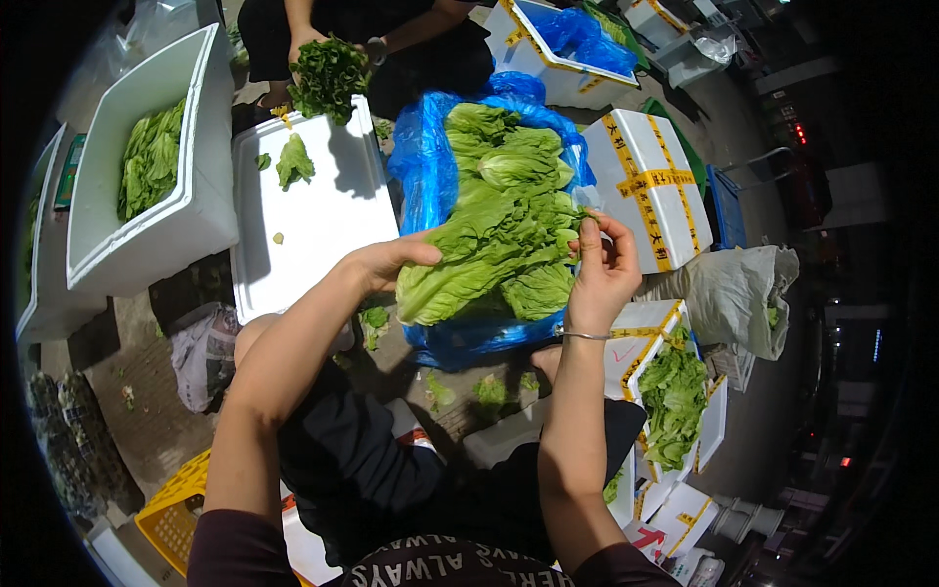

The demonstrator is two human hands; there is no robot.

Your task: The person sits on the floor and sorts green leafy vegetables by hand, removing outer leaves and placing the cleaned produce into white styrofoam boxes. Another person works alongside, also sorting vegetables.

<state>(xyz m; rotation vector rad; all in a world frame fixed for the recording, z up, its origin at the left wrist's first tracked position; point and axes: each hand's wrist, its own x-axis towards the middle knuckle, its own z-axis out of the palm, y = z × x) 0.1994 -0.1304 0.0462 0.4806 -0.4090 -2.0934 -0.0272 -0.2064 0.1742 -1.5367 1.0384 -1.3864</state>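
Note:
My left hand (389, 263) grips a head of green leaf lettuce (469, 253) near its pale base, thumb on top. The head lies slanted over a container lined with a blue plastic bag (425, 154). Between thumb and fingers, my right hand (605, 260) pinches a leaf tip (585, 220) at the far end of that head. More lettuce heads (524, 161) fill the lined container under and beyond my hands. The container's own walls are hidden by the bag.
A white foam lid (315, 227) with loose leaf scraps lies left, beside a foam box (158, 242) holding greens. Across from me, a person's hand (304, 40) holds dark leafy greens (330, 77). Taped foam boxes (649, 191) and a lettuce-filled box (671, 403) stand right.

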